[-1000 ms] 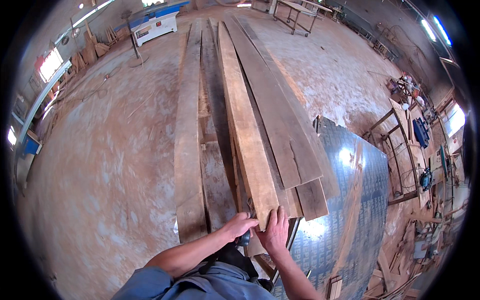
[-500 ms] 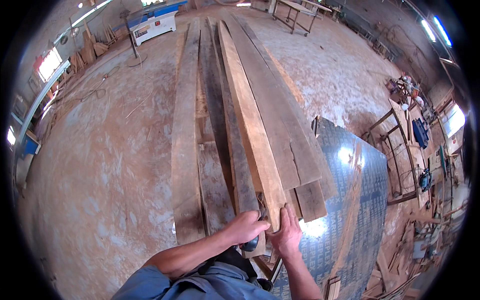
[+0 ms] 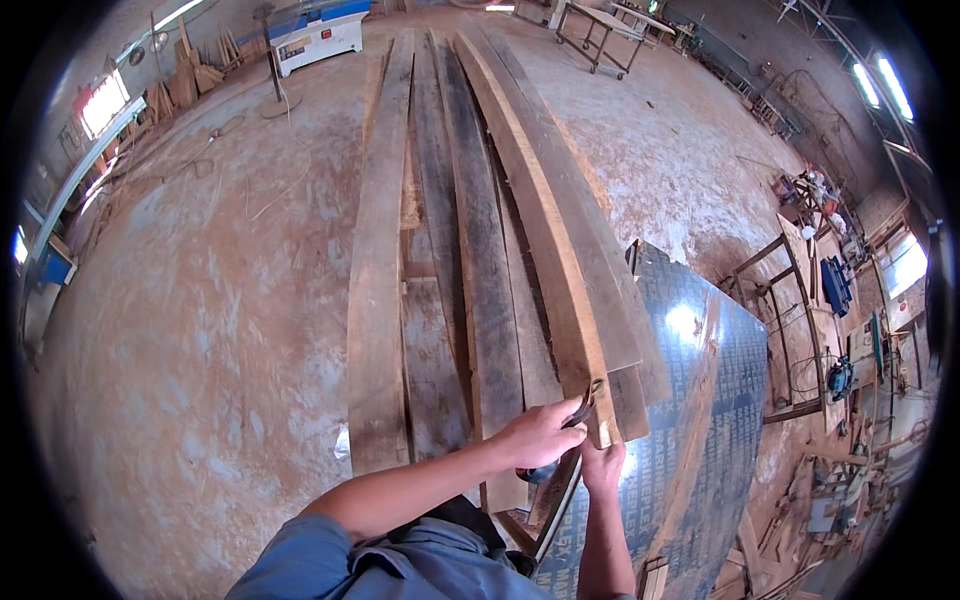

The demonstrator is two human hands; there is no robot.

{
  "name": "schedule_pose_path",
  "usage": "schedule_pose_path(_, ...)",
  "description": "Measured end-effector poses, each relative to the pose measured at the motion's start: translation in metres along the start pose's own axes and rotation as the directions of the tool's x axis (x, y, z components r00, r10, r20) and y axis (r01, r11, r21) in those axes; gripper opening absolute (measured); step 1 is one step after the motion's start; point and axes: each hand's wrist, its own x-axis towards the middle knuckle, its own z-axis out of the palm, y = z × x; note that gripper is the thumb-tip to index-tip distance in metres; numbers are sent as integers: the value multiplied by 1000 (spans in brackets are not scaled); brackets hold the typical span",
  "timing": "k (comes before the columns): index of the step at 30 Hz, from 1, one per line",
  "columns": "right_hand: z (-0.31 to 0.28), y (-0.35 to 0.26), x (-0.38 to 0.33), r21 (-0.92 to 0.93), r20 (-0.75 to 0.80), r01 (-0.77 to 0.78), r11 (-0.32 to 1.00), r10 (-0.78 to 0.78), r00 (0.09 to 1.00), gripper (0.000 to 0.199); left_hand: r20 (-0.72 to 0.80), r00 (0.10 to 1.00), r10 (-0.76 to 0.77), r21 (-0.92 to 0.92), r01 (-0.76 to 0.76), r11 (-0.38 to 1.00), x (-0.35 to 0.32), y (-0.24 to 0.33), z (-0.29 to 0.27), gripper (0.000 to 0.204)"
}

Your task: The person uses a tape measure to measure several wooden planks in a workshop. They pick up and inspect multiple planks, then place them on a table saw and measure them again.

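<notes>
A long pale, rough-sawn board (image 3: pixel 545 235) lies lengthwise over the stack, tipped so a narrow light edge shows. At its near end my right hand (image 3: pixel 602 468) grips it from below, with the fingers mostly hidden by the wood. My left hand (image 3: pixel 545 432) is closed round a dark hand tool (image 3: pixel 537 473) with a rounded black end. The tool's curved metal head touches or lies against the board's end; its exact kind is unclear. Left of this board, a blackened plank (image 3: pixel 485 260) and a wide grey-brown plank (image 3: pixel 378 300) run away from me.
A dark, shiny printed panel (image 3: pixel 690 400) lies at the right of the stack. Farther right stands a workbench (image 3: pixel 815 300) carrying a blue power tool (image 3: pixel 840 378). A blue-and-white machine (image 3: pixel 320 45) is at the far left, a wheeled table (image 3: pixel 600 25) at the far right.
The pale board's near end has shifted right and turned, showing its edge. My right hand has gone from its side to beneath its end. My left hand has moved right with the tool.
</notes>
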Motion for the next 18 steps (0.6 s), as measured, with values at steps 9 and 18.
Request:
schedule_pose_path(9, 26, -11, -25, -48, 67, 107, 993, -103, 992, 45, 34, 948, -317, -110, 319, 941, -35, -65, -25, 38)
schedule_pose_path(18, 22, -183, -16, -176, 88, 636, 751, -631, 770, 71, -76, 960, -268, -665, 151, 731, -69, 54, -32, 40)
